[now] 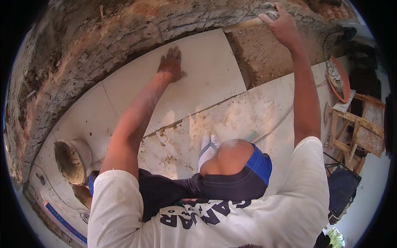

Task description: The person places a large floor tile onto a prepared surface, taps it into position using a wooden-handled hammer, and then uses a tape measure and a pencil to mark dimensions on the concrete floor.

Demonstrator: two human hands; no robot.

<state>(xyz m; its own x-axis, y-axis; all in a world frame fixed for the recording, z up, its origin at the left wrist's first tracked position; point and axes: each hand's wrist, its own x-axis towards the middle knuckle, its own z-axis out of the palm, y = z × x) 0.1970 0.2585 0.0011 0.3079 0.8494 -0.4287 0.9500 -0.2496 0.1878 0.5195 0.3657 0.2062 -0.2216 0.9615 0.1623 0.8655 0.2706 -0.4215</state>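
My left hand (pixel 170 66) lies flat on a large pale floor tile (pixel 202 66), fingers spread toward the rough wall. At the far right, my right hand (pixel 284 29) is curled around a small rounded greyish thing (pixel 271 12), whose kind I cannot make out. Beside that hand, a pale, narrow, wood-coloured strip (pixel 245 25) lies along the wall's foot, partly hidden; whether it joins the held thing I cannot tell. A bed of brown, sandy mortar (pixel 264 53) is exposed right of the tile, below my right hand.
Rough earthen wall (pixel 82 62) curves along the far side. A mortar-crusted bucket (pixel 73 160) stands at left. At right are an orange basin (pixel 340 80) with grey material and a wooden stand (pixel 355 124). Dirt-smeared tiles (pixel 223 120) surround my bent knee; a cable (pixel 275 127) crosses them.
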